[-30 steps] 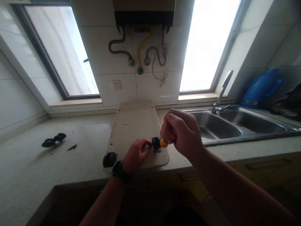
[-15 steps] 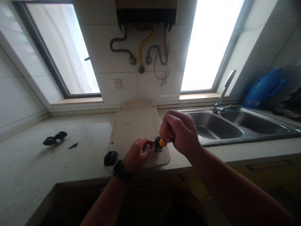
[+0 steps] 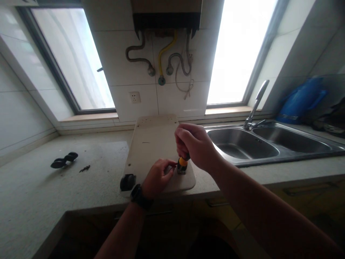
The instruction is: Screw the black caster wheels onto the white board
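A pale board (image 3: 151,144) lies flat on the counter. At its near left corner sits a black caster wheel (image 3: 127,182); a second caster (image 3: 181,169), mostly hidden, is at the near right corner. My right hand (image 3: 194,144) is closed around the handle of a stubby yellow-and-black screwdriver (image 3: 183,162), whose tip is hidden against that second caster. Low over the board, my left hand (image 3: 160,176) has its thumb and forefinger pinched at the same caster's left side, a dark watch on the wrist.
Two more black casters (image 3: 64,160) lie on the counter (image 3: 102,151) to the left, beside a small pile of screws (image 3: 85,168). A steel double sink (image 3: 242,144) with a tap (image 3: 256,104) is to the right. Behind it stands a blue jug (image 3: 303,100).
My right hand has shifted left and turned, bringing the screwdriver more upright over the caster. My left hand stays in place on the board.
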The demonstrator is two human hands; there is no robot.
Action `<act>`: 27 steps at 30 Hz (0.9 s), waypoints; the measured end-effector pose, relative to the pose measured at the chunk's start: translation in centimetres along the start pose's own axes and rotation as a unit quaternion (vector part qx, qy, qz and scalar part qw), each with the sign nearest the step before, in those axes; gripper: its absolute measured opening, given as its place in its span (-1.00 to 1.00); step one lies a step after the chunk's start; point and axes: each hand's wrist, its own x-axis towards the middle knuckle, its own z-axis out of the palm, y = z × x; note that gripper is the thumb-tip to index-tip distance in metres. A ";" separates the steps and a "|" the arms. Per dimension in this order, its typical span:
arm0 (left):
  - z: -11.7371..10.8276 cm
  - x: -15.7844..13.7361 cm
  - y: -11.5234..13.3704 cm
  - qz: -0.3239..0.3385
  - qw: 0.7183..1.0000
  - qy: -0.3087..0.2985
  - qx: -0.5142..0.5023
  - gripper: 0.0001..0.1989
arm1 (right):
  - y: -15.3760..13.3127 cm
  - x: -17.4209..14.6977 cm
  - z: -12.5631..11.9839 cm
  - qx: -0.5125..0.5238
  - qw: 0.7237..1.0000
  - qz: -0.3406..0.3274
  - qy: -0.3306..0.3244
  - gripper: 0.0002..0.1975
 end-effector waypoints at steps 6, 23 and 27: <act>0.0 0.0 0.0 0.011 1.000 0.003 0.003 -0.77 | -0.1 -0.7 0.3 -0.015 1.000 0.006 -0.008 -0.72; 0.2 -0.5 -0.9 -0.015 1.000 0.020 -0.004 -0.91 | 0.6 1.8 -2.5 0.044 0.903 0.074 -0.420 -0.86; 0.1 -0.4 -0.5 -0.037 0.999 0.005 -0.027 -0.86 | 1.8 2.7 -2.0 0.101 0.910 0.052 -0.399 -0.81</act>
